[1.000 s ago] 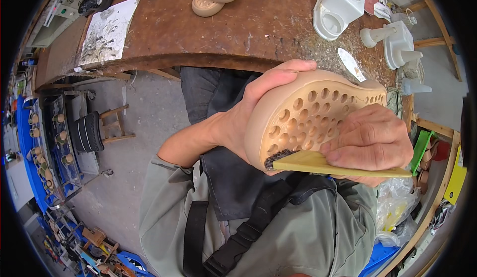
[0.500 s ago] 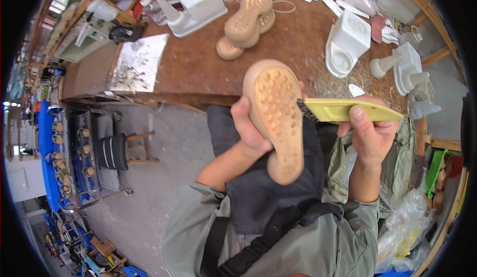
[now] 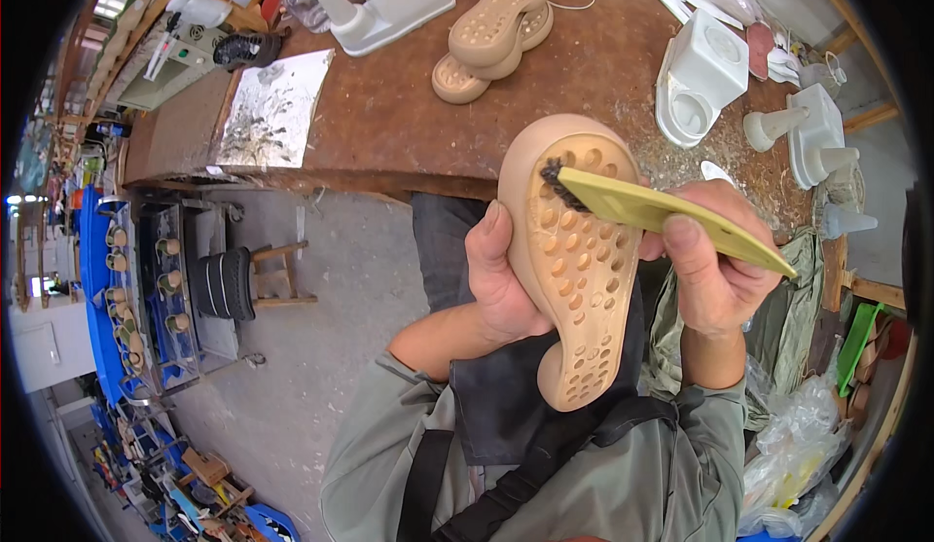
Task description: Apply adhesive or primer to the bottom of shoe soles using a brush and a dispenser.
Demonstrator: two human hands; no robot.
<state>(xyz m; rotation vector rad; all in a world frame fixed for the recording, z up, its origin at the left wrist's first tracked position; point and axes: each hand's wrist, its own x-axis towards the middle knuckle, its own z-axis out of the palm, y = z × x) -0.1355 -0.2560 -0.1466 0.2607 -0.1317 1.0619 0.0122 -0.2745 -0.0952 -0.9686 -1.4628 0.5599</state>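
The right hand's (image 3: 718, 294) fingers are pinching a yellow-green brush (image 3: 647, 206), the thumb pressing on its near side and the other fingers curling around behind the handle. The left hand (image 3: 504, 289) is gripping a tan shoe sole (image 3: 582, 294); its thumb is lying along the sole's left edge, while its other fingers are mostly hiding behind, so their exact spread cannot be told. The sole is tilting up between the two hands, its face full of round holes turning toward the wearer, its wide end pointing away and its narrow end hanging below the left fingers. Left of the right fingers, the brush's dark bristles (image 3: 559, 184) are meeting the wide end near its upper left rim.

Below the left fingers, a black apron (image 3: 506, 406) is covering the lap. Beyond both hands' fingers, a brown table (image 3: 379, 114) is spreading out, with more tan soles (image 3: 501, 21) sitting in a pile. Farther out and left of them, a stained white sheet (image 3: 277, 109) is lying flat. Beyond the right fingers, a white plastic stand (image 3: 702, 75) is standing on the table. Well left of the left fingers, a dark-backed chair (image 3: 224, 284) is standing on the floor.
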